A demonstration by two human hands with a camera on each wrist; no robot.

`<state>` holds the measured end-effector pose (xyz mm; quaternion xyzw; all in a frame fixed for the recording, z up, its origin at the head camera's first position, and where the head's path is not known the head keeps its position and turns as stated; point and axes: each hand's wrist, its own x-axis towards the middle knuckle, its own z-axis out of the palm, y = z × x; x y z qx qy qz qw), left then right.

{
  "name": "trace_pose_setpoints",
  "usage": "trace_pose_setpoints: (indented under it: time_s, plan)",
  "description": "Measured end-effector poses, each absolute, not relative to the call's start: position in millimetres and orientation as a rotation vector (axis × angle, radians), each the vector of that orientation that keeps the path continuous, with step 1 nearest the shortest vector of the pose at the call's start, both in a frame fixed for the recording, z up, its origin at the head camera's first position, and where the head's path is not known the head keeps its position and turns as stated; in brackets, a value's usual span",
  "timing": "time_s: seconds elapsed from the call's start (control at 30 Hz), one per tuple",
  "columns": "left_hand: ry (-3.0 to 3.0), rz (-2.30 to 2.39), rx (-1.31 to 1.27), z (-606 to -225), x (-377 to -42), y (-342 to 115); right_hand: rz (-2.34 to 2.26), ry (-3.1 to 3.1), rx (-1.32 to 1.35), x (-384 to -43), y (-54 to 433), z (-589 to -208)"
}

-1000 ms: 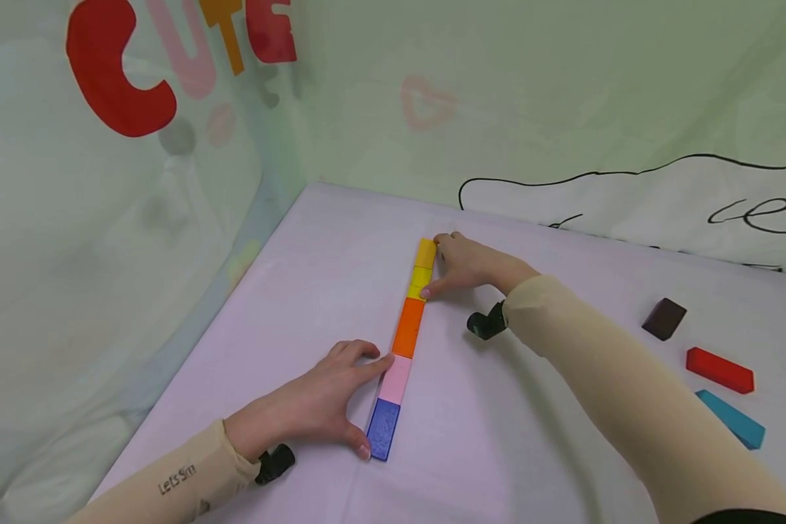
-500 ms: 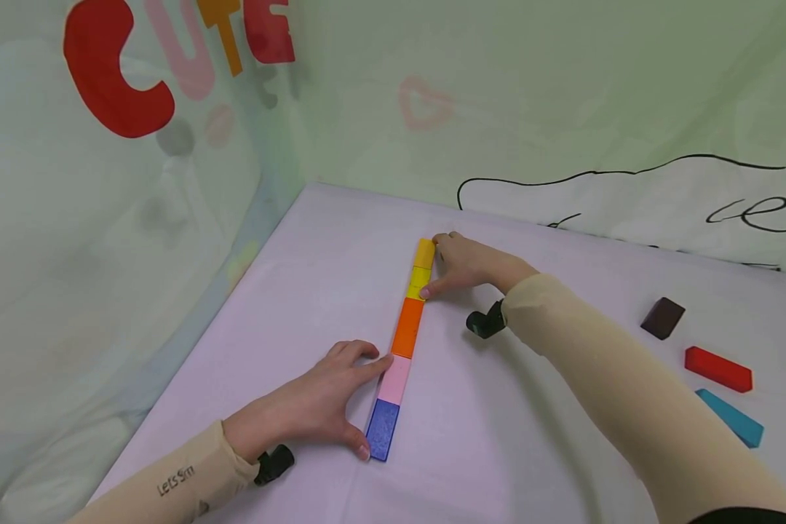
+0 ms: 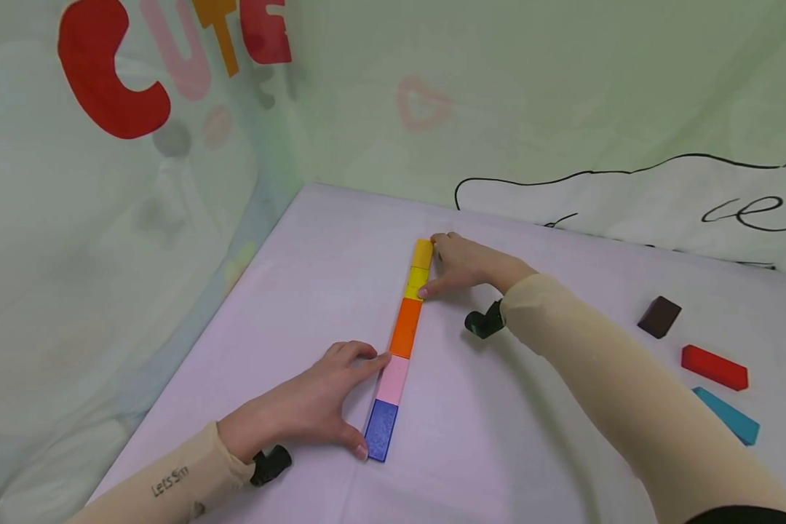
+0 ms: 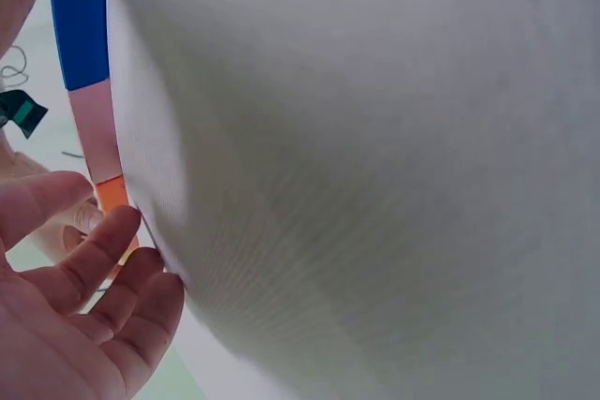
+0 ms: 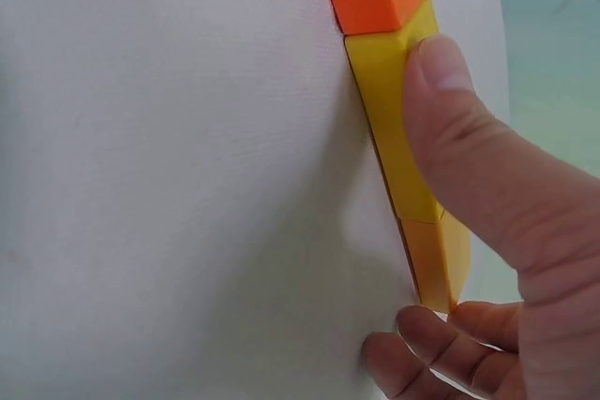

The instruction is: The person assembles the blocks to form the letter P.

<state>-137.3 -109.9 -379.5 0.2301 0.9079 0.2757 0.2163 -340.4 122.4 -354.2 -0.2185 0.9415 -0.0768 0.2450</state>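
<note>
On the table a row of blocks runs away from me: a blue block (image 3: 381,431) nearest, then a pink block (image 3: 393,380), an orange block (image 3: 405,329), a yellow block (image 3: 416,281) and a golden-yellow block (image 3: 422,253). My left hand (image 3: 317,400) lies along the row's left side, thumb at the blue block's near corner and index fingertip at the pink block. From the right side, my right hand (image 3: 468,263) touches the far end. Its thumb (image 5: 442,63) rests on the yellow block, with bent fingers by the golden-yellow block's end.
To the right lie a dark brown block (image 3: 659,317), a red block (image 3: 715,367) and a teal block (image 3: 727,416), apart from the row. The pale tablecloth (image 3: 288,306) meets a draped wall (image 3: 563,94) at the back. Letter cutouts hang at the upper left.
Both hands and the row keep their places relative to each other. The whole head view has drifted slightly to the left.
</note>
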Motion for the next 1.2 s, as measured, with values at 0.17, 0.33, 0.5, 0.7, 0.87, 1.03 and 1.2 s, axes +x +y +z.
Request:
trace_pose_setpoints:
  time_s: [0.17,0.33,0.5,0.7,0.87,1.03,1.2]
  plan:
    - [2.513,0.780,0.577,-375,-148,-111,-0.244,2.568,-0.575,-339,124,-353]
    - [2.581,0.746,0.495,-367,-202,-99,-0.331,2.555,-0.578,-338,133,-355]
    - [2.581,0.779,0.392,-373,-266,-86,-0.401,2.559,-0.607,-336,138,-362]
    - [2.553,0.769,0.423,-376,-293,-70,-0.441,2.575,-0.616,-335,140,-364]
    - [2.562,0.732,0.428,-377,-293,-63,-0.451,2.578,-0.599,-333,141,-363]
    - [2.568,0.745,0.446,-376,-295,-62,-0.445,2.584,-0.605,-332,142,-361]
    - [2.560,0.781,0.457,-377,-307,-71,-0.469,2.583,-0.600,-329,143,-359]
